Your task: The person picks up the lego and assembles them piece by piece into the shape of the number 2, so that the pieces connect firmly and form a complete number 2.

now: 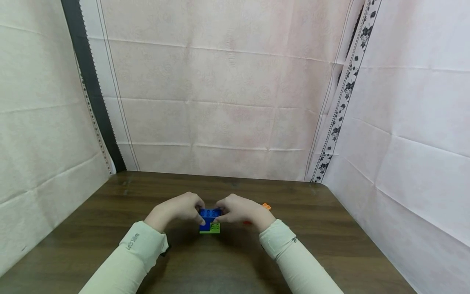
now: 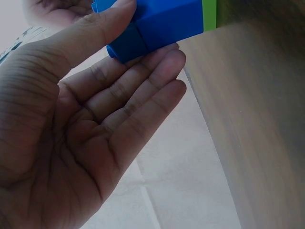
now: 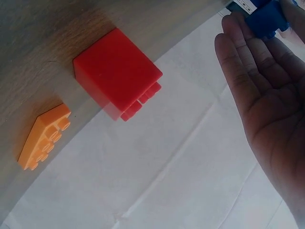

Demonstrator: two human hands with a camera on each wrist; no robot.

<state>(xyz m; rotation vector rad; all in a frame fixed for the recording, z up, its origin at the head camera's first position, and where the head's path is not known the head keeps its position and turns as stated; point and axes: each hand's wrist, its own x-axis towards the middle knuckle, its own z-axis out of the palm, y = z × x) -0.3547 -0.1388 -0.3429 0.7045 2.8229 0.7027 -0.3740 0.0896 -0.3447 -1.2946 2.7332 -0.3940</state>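
Note:
A stack of toy building bricks stands on the table in front of me: a blue brick [image 1: 210, 213] on top, more blue [image 1: 204, 226] under its left part, and a green base piece [image 1: 215, 228] at the bottom. From the left, my left hand [image 1: 180, 209] pinches the blue stack between thumb and fingertips; the left wrist view shows the upper blue brick [image 2: 129, 44] at the thumb. My right hand [image 1: 239, 209] pinches the top blue brick's right end, its thumb in front. In the right wrist view only a corner of that blue brick [image 3: 267, 20] shows.
Right of the stack, partly behind my right hand, are a tall red brick [image 3: 114, 71] and a smaller orange brick [image 3: 45, 136]. Pale cloth [image 1: 227, 94] hangs behind and along both sides of the brown wooden table [image 1: 147, 185].

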